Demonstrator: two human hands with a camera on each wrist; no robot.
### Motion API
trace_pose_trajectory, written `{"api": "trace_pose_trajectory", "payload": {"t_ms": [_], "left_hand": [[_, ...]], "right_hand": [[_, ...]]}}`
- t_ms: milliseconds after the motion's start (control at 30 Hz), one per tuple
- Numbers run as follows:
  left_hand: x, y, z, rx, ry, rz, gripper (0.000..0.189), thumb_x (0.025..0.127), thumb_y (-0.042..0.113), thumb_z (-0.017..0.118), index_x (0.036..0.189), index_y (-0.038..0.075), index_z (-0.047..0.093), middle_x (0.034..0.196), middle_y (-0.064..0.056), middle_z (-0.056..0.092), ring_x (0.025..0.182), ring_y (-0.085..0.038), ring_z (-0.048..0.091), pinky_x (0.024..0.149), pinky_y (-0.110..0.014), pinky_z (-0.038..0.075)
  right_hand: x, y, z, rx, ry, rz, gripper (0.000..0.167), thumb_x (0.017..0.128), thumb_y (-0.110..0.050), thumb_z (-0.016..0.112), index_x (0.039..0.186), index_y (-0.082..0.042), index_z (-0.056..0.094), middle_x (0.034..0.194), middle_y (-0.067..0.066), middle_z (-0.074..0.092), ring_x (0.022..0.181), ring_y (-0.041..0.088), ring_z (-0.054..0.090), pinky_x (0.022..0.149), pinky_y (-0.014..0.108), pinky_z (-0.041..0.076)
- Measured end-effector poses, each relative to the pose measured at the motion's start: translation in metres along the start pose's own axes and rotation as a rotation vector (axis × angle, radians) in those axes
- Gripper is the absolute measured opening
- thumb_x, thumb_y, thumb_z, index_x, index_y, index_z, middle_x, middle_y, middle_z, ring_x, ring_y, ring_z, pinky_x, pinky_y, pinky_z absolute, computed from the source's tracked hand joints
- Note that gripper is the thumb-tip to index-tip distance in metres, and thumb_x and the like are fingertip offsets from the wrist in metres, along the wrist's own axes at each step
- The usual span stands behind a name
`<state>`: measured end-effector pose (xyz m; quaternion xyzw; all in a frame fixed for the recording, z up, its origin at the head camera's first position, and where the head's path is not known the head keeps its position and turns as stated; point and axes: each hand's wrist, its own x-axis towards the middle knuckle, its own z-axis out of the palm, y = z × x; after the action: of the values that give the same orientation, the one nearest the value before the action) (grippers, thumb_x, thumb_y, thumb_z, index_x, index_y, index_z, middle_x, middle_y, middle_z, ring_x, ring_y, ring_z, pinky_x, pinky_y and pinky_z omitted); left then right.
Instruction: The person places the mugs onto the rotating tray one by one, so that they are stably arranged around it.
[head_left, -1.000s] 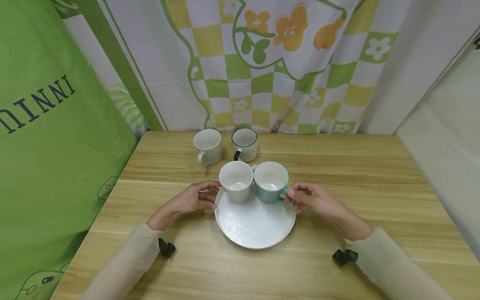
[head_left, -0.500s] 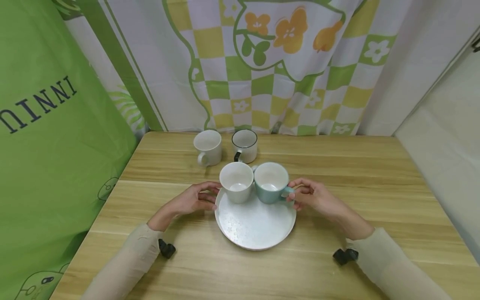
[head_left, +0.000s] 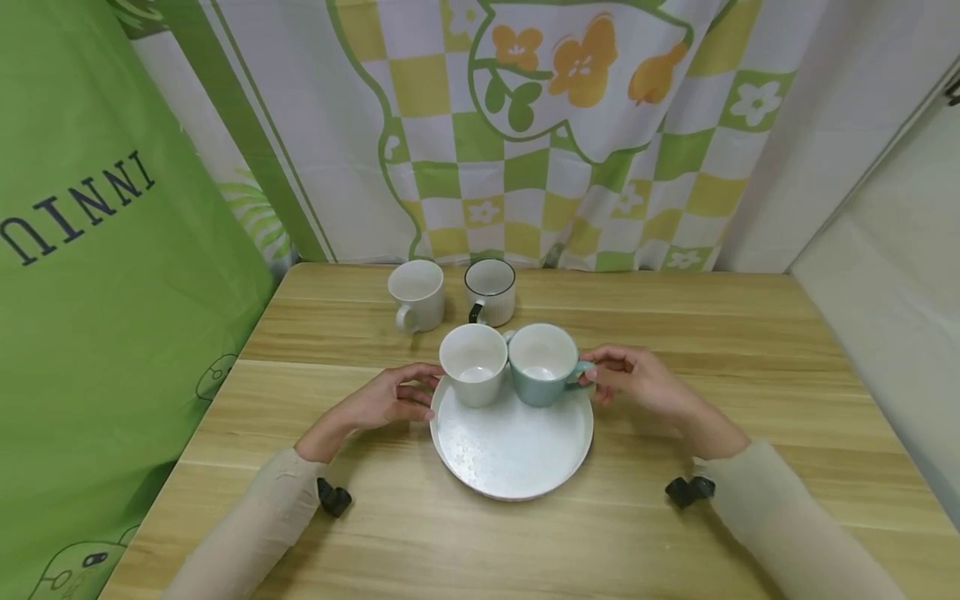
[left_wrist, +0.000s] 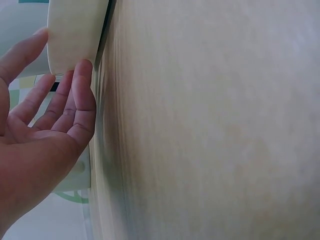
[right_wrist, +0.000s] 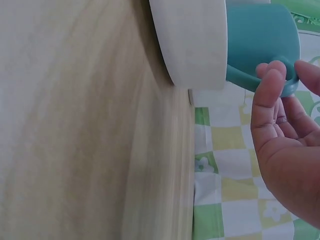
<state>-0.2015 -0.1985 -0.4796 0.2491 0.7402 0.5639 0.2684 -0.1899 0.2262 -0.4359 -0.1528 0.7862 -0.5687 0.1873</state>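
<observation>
A round white tray [head_left: 512,454] lies on the table with two mugs standing at its far side. The teal mug [head_left: 542,387] is on the right, and my right hand [head_left: 641,383] pinches its handle [right_wrist: 245,79] between thumb and fingers. Just left of it, touching or nearly so, stands a white mug [head_left: 472,383]. My left hand [head_left: 382,398] is at the tray's left edge. Its fingertips [left_wrist: 84,67] touch the tray's outer wall, loosely bent, with the thumb near the rim.
Behind the tray, on the wooden table [head_left: 712,375], stand a plain white mug [head_left: 420,304] and a ribbed white mug [head_left: 495,304] with a dark rim and black handle. A patterned curtain [head_left: 540,200] hangs along the far edge, and a green cloth [head_left: 112,292] on the left.
The teal mug's handle has swung slightly away from me as my right hand moved a little farther back with it. The left hand, tray and other mugs stay put.
</observation>
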Motion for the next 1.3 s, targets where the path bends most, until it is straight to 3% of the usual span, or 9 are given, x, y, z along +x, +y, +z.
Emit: {"api": "trace_pose_trajectory", "payload": {"t_ms": [333, 800, 1300], "left_hand": [[0.001, 0.001, -0.001, -0.002, -0.003, 0.000, 0.069, 0.086, 0.002, 0.076, 0.147, -0.002, 0.042, 0.136, -0.031, 0.049, 0.112, -0.039, 0.065, 0.090, -0.029, 0.058], [0.000, 0.000, 0.000, 0.037, 0.017, -0.018, 0.068, 0.086, 0.004, 0.077, 0.146, 0.001, 0.044, 0.136, -0.027, 0.052, 0.112, -0.036, 0.065, 0.089, -0.029, 0.058], [-0.002, 0.005, 0.001, 0.106, 0.041, -0.036, 0.065, 0.087, 0.009, 0.077, 0.144, 0.006, 0.048, 0.134, -0.025, 0.056, 0.112, -0.035, 0.066, 0.088, -0.029, 0.057]], "right_hand": [[0.008, 0.000, -0.008, -0.032, -0.007, -0.007, 0.035, 0.101, -0.018, 0.059, 0.129, 0.002, 0.060, 0.113, 0.028, 0.067, 0.078, 0.019, 0.064, 0.073, 0.035, 0.058], [0.011, 0.004, -0.008, 0.003, 0.019, 0.006, 0.035, 0.100, -0.018, 0.062, 0.127, 0.003, 0.061, 0.101, 0.017, 0.068, 0.080, 0.015, 0.063, 0.074, 0.033, 0.057], [0.010, 0.003, -0.006, -0.001, 0.035, 0.010, 0.036, 0.100, -0.020, 0.062, 0.129, 0.002, 0.060, 0.102, 0.019, 0.066, 0.078, 0.013, 0.062, 0.076, 0.038, 0.058]]}}
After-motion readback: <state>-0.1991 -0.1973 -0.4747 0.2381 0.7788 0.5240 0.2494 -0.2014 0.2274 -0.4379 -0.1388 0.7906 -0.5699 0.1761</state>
